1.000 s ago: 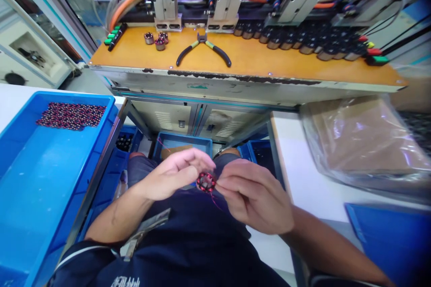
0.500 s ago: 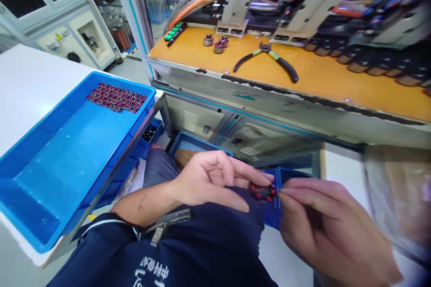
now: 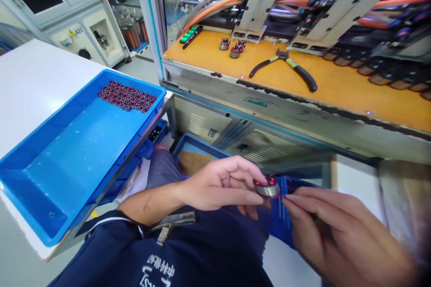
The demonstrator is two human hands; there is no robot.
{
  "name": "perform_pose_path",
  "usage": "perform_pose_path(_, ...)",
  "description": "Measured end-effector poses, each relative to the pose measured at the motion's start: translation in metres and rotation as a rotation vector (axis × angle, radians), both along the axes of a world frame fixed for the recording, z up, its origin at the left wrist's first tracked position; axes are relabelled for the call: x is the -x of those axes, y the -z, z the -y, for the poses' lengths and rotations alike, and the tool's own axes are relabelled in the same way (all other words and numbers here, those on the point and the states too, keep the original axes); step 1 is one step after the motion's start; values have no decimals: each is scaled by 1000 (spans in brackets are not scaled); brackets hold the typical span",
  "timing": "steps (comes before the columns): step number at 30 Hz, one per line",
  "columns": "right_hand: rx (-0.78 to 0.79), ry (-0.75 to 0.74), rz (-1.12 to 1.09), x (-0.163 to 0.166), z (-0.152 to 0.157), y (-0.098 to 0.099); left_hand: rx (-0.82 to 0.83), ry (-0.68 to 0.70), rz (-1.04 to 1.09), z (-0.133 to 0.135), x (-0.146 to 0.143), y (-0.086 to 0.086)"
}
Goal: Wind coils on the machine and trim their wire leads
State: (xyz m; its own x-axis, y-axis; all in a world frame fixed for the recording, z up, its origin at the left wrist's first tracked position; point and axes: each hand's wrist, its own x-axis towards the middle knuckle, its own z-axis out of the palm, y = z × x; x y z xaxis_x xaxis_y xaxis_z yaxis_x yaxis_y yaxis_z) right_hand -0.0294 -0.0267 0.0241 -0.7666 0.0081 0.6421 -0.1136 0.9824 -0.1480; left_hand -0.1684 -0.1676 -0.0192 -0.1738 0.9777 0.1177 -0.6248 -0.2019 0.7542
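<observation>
My left hand (image 3: 220,184) pinches a small round wound coil part (image 3: 267,187), metal-sided with red windings, between thumb and fingertips above my lap. My right hand (image 3: 332,233) is just to the right of it, fingers drawn together and pointing at the part, slightly blurred; I cannot make out anything in them. To the left, a blue tray (image 3: 67,161) holds a patch of several similar dark red parts (image 3: 127,96) at its far end.
An orange machine shelf (image 3: 336,85) ahead carries black-handled pliers (image 3: 286,65), three loose coil parts (image 3: 232,47) and a green-buttoned bar (image 3: 190,36). Blue bins (image 3: 188,148) sit under the bench. A white table (image 3: 30,80) lies at left.
My view has swung left and both hands now sit lower right. The coil part has gone from both hands' fingertips to the left hand's pinch and is turned on its side.
</observation>
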Motion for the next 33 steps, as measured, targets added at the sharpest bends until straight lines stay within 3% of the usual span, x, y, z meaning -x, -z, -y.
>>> perform_pose_path(4, 77, 58, 25, 1, 1, -1, -95, -178, 79, 0, -3, -1)
perform_pose_path(8, 87, -37, 16, 1, -1, -2, -114, -192, 173, -5, -1, -1)
perform_pose_path(10, 87, -72, -6, 0, -3, 1, -2, -110, 178, -8, 0, 2)
perform_pose_path(13, 109, -91, -18, -2, -5, 5, 150, 155, 113, -11, 2, 7)
perform_pose_path(15, 101, -90, -27, -3, -6, 5, 167, 209, 65, -9, 2, 7)
perform_pose_path(20, 73, -89, -49, 2, -4, -5, 85, 0, -1, -3, 3, -2)
perform_pose_path(27, 283, -40, -51, 8, -1, -10, -76, -271, 13, -3, 0, -7)
perform_pose_path(30, 319, -129, -48, 7, -2, -10, -61, -256, 98, -6, 1, -7)
perform_pose_path(33, 318, -187, -45, 5, -5, -10, 79, -65, 103, -10, 2, -4)
